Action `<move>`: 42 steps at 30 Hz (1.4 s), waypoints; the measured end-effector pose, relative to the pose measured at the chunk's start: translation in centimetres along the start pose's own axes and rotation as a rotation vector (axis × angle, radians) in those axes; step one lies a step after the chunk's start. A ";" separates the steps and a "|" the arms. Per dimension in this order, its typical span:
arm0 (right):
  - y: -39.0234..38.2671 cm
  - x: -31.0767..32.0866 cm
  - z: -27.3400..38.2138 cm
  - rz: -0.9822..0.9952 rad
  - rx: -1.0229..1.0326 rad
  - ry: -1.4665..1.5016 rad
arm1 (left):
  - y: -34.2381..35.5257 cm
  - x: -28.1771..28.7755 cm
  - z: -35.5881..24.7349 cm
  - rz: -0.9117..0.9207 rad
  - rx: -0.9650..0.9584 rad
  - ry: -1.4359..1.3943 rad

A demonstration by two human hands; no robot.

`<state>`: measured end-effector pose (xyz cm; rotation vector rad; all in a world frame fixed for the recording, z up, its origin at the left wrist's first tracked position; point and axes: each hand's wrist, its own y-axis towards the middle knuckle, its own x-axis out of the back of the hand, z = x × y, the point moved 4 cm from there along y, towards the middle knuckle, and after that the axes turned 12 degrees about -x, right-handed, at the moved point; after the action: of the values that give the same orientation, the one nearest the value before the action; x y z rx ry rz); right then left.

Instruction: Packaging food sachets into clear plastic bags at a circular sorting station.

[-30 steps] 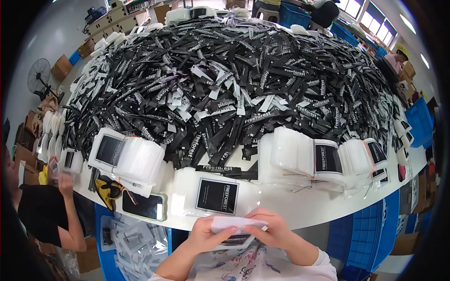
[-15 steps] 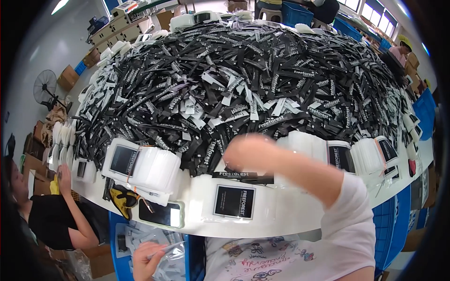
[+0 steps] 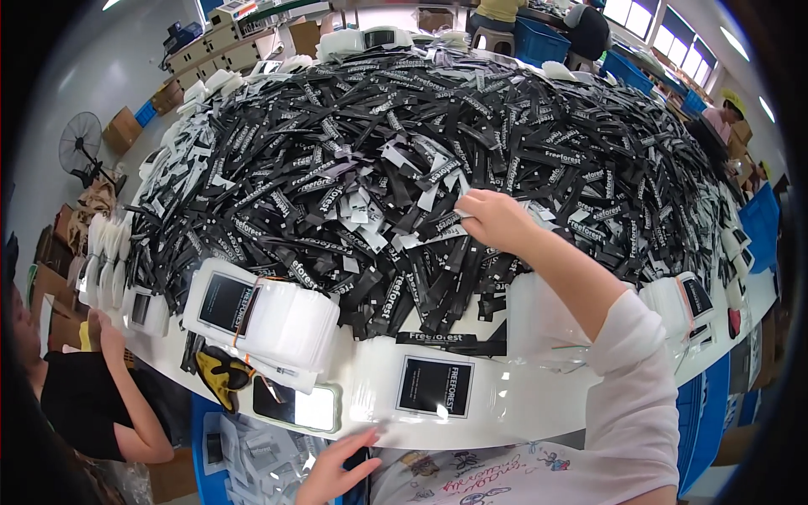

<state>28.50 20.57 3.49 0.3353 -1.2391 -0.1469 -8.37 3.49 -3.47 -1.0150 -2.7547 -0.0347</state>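
A white table [image 3: 513, 412] is almost wholly covered by a huge heap of black and white straps [image 3: 404, 160], spread from the near edge to the far side. Along the near edge, bundles of clear bags [image 3: 273, 316] with black cards inside are stacked, one bundle bound by an orange band. A single flat bag [image 3: 433, 385] with a black card is laid at the table's near edge, just in front of the heap. A phone [image 3: 296, 406] is seen left of it, touching the table rim, and a yellow and black glove [image 3: 217, 370] lies beside the phone.

The right hand [image 3: 497, 220] is stretched out over the middle of the heap, its fingers curled down and closed among the straps; which strap is pinched cannot be told. The left hand [image 3: 337, 467] is held low below the table edge, fingers apart and holding nothing, its fingertips just touching the rim near the flat bag.

At the left, another person's arm [image 3: 118, 396] is raised to the table's edge.
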 end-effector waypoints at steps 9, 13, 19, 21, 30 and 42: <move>0.1 -1.0 0.8 0.004 -0.061 -0.046 | 4.8 -5.2 -3.4 0.204 -0.360 0.158; -3.1 4.2 3.6 -0.292 -0.066 0.073 | 8.3 -8.7 -5.2 0.134 -0.589 0.393; -18.8 6.8 6.1 -0.546 -0.143 0.622 | 8.9 -10.5 -1.8 0.322 -0.617 0.669; -24.6 2.6 5.3 -0.526 -0.409 0.715 | 9.1 -10.5 -2.8 0.349 -0.616 0.647; -30.6 -1.5 4.2 -0.526 -1.101 1.226 | 8.7 -11.0 -5.2 0.302 -0.565 0.753; -29.0 2.3 11.8 -0.203 -1.122 1.057 | 7.3 -13.8 -7.1 0.179 -0.743 0.676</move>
<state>20.21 -9.41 -0.64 -0.4261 0.0379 -0.6988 7.84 -0.45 0.36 -1.1124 -2.0141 -1.1975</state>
